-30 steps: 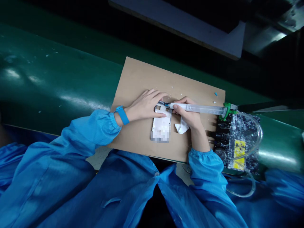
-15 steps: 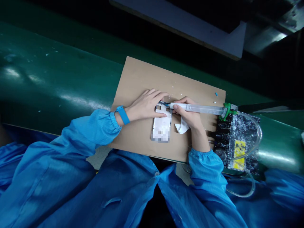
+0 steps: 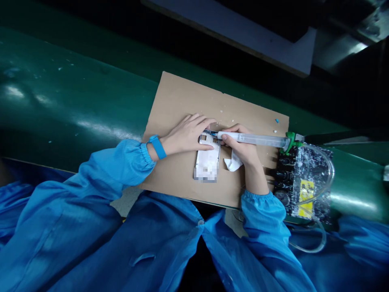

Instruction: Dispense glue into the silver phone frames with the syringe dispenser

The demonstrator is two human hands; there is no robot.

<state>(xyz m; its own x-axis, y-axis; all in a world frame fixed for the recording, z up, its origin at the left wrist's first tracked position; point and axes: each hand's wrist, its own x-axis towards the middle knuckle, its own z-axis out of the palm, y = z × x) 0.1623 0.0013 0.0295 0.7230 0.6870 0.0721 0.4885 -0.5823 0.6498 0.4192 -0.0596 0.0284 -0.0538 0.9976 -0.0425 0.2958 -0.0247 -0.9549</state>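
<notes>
A silvery phone frame with small cut-outs near its top lies on a brown cardboard sheet. My left hand holds it from the left, the thumb across its face and the bent fingers at its upper edge. From the right, my right hand grips a clear dispensing syringe near its front end. The syringe lies almost level, its thin blue tip at the frame's upper part. Whether the tip touches the frame I cannot tell. Beneath my right hand a crumpled white wipe rests on the cardboard.
A green adapter joins the syringe to a clear hose, which loops over a stained black control box with knobs and a yellow label. Small white and blue bits lie on the cardboard. The green bench extends both ways.
</notes>
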